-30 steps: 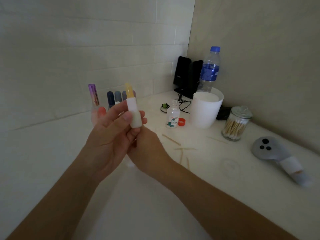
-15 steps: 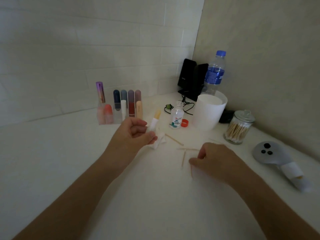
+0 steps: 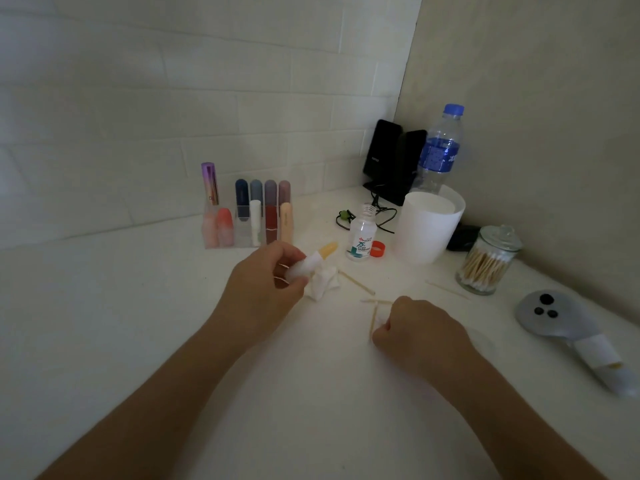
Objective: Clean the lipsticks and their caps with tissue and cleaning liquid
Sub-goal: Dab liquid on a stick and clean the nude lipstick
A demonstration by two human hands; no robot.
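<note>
One uncapped lipstick (image 3: 313, 259) tilts in the curled grip of the left hand (image 3: 263, 289), just above a crumpled tissue (image 3: 323, 284) on the bench (image 3: 311, 393), while the right hand (image 3: 419, 332), apart, pinches a swab (image 3: 374, 317).

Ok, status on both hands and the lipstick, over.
Left hand grips uncapped lipstick by crumpled tissue. Right hand pinches loose cotton swab. Liquid bottle open, nothing blocking.

My forearms (image 3: 156, 393) are uncovered from the bottom edge of the view up to the wrists, long and smooth in the dim light. My left hand (image 3: 263, 289) and right hand (image 3: 419, 330) are bare as well, with rounded knuckles.
</note>
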